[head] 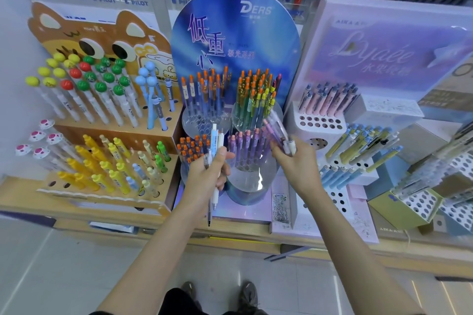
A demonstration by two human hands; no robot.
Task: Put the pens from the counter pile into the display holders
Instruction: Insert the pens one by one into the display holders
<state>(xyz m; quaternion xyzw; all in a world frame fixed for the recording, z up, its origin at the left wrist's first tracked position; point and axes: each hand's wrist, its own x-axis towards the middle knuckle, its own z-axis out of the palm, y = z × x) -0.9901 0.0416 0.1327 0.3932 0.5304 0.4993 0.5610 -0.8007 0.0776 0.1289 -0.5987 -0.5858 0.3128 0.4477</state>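
From the head camera, the task looks partway through, with both hands loaded and nothing being seated in a hole at this instant. The left grip (pixel 207 170) is clenched around a small bundle of pale blue and white pens (pixel 214 140). They stand roughly upright, tips down towards the tabletop (pixel 20 194) edge, just in front of the blue oval display (pixel 235 33). The right grip (pixel 291 158) is grasping several purple-tinted pens (pixel 277 130), tilted up and to the left. They are blurred, so their exact count cannot be told. This bundle hangs just beside and slightly above the lower right holder (pixel 252 176), where matching purple pens already stand at the back and bare holes show across the front. The upper left holder (pixel 199 123) likewise has pens behind and open holes in front, so there is room to fill. The other two clear holders on this display look well stocked. No loose pile is visible on the tabletop, so how many pens remain there cannot be judged. At the least, the two handfuls are yet to be placed. To either side, the brown animal stand (pixel 107 133) and the lilac stand (pixel 317 123) also show some vacant holes.
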